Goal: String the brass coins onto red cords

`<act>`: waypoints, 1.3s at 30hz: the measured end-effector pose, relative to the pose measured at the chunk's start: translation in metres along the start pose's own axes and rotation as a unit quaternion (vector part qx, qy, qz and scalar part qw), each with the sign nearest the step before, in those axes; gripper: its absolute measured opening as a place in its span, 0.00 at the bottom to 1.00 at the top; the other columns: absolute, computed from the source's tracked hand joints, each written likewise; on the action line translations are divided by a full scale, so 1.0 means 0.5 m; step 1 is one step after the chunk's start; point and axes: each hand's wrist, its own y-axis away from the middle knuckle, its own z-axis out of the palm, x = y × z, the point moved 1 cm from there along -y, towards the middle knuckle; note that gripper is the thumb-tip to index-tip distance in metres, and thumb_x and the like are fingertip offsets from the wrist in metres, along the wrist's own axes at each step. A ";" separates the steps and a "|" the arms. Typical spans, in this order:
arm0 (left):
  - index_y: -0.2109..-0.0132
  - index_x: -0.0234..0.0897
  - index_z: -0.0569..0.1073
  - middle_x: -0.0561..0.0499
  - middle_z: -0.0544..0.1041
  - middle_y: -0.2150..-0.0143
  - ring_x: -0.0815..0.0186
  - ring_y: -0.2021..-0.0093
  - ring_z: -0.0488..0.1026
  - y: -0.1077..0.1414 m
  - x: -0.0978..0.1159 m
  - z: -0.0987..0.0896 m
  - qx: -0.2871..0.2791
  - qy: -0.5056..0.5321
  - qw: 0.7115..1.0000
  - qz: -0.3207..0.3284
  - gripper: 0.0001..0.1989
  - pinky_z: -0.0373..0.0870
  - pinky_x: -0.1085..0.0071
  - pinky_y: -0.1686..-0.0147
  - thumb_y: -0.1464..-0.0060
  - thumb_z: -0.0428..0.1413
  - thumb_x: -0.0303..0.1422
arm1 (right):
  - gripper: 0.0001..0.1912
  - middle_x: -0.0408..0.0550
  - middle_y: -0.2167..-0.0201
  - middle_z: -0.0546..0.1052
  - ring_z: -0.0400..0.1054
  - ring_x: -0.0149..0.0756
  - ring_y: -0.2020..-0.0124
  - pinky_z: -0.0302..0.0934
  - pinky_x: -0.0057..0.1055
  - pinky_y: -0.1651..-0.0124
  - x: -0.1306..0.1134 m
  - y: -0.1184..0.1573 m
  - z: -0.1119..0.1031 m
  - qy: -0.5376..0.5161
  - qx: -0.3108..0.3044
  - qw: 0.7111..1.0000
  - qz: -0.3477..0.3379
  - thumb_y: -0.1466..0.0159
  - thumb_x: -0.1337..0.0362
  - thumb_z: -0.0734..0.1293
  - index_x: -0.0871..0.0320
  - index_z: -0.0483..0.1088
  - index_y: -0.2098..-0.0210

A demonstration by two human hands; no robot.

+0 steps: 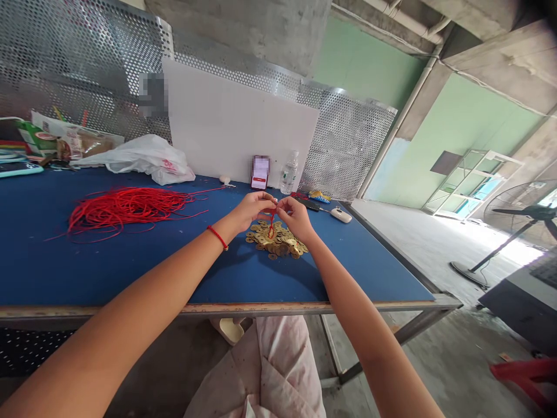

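My left hand [253, 210] and my right hand [296, 215] meet at the fingertips, both pinching a red cord [272, 223]. Part of the cord dangles below the fingers as a loop or knot; its exact form is too small to make out. Right under my hands lies a heap of brass-coloured coins [282, 244] with holes in them, on the blue tabletop [209, 273]. Off to the left a loose bundle of red cords [126, 212] is spread on the same surface. A red braided bracelet [217, 237] circles my left wrist.
Behind my hands stand a phone [260, 172] and a clear plastic bottle [289, 173], before a white board [239, 122]. A white plastic bag [148, 158] rests at the back left. To the right are a white power bank-like device [341, 215] and a small blue-yellow packet [319, 197].
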 end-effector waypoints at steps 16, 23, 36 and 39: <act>0.67 0.35 0.70 0.54 0.74 0.74 0.71 0.75 0.67 -0.014 0.004 -0.009 0.105 -0.003 0.989 0.100 0.13 0.60 0.74 0.74 0.64 0.63 0.26 | 0.16 0.46 0.68 0.75 0.70 0.33 0.64 0.63 0.30 0.59 0.015 0.006 0.035 -0.258 -0.137 0.948 0.126 0.41 0.51 0.67 0.58 0.70 0.65; 0.63 0.36 0.69 0.57 0.73 0.74 0.76 0.76 0.68 -0.018 0.001 -0.019 0.089 0.160 0.980 0.073 0.16 0.64 0.79 0.73 0.62 0.63 0.25 | 0.21 0.41 0.80 0.71 0.57 0.25 0.81 0.52 0.25 0.76 0.011 0.006 0.024 -0.235 -0.124 0.955 0.130 0.43 0.45 0.67 0.59 0.71 0.71; 0.66 0.36 0.67 0.57 0.72 0.74 0.76 0.75 0.70 -0.023 -0.007 -0.022 0.126 0.242 0.960 0.062 0.12 0.71 0.79 0.69 0.58 0.60 0.20 | 0.18 0.41 0.83 0.68 0.55 0.24 0.82 0.48 0.26 0.77 0.016 -0.001 0.012 -0.185 -0.081 0.971 0.128 0.43 0.49 0.68 0.60 0.73 0.74; 0.66 0.36 0.67 0.57 0.72 0.75 0.76 0.75 0.70 -0.027 -0.011 -0.028 0.132 0.251 0.957 0.066 0.12 0.72 0.79 0.69 0.58 0.59 0.21 | 0.18 0.40 0.84 0.66 0.55 0.25 0.82 0.48 0.27 0.77 0.015 -0.002 0.011 -0.180 -0.078 0.972 0.129 0.43 0.50 0.68 0.60 0.73 0.75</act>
